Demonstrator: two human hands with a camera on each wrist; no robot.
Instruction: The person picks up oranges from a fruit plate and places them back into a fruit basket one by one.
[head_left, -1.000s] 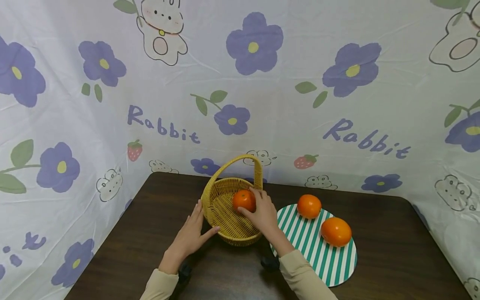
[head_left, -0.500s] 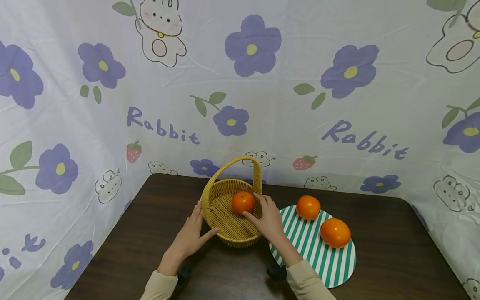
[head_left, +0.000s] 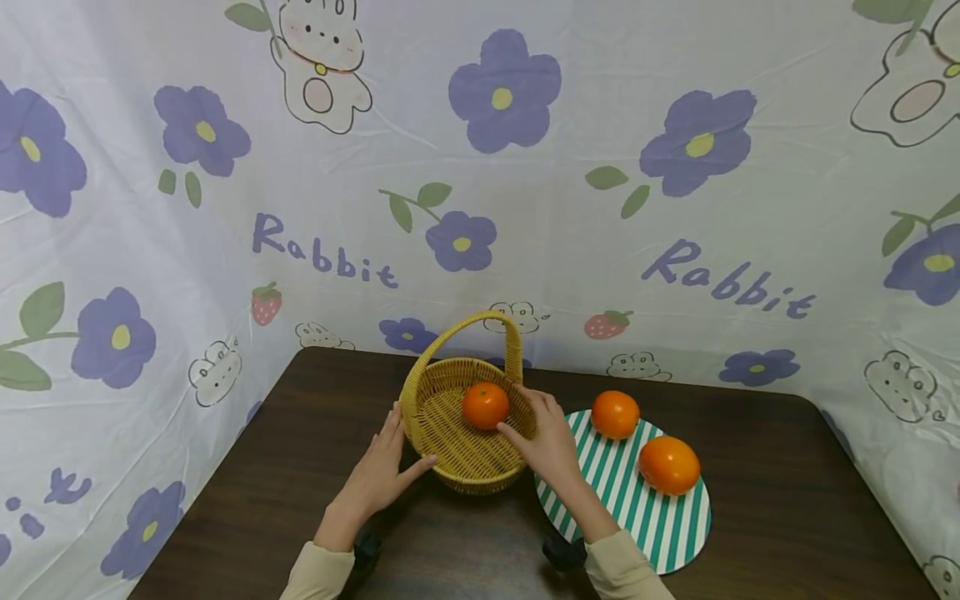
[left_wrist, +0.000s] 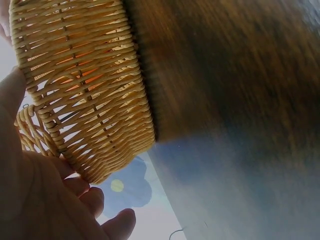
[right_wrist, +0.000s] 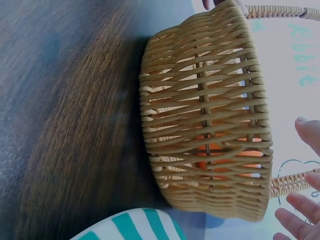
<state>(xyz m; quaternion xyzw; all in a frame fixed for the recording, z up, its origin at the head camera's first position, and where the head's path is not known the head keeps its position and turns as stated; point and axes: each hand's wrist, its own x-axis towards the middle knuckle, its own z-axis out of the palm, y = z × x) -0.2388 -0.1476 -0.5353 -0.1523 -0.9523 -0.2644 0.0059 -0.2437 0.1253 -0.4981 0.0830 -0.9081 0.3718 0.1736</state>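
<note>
A yellow wicker basket with an arched handle stands upright on the table in the head view. One tangerine lies inside it; in the right wrist view its orange skin shows through the weave. My left hand rests on the basket's left side with fingers fairly straight and the thumb by the front rim. Over the right rim, my right hand is spread and holds nothing, its thumb close to the tangerine. In the right wrist view, those fingers are beyond the rim, near the handle.
Right of the basket lies a round green-and-white striped mat bearing two glossy orange fruits, one behind the other. A dark wooden table carries everything. Behind it hangs a flower-printed cloth.
My right hand has let go of the tangerine and drawn back to the right, over the basket's rim. The tangerine stays in the basket. My left hand keeps its place.
</note>
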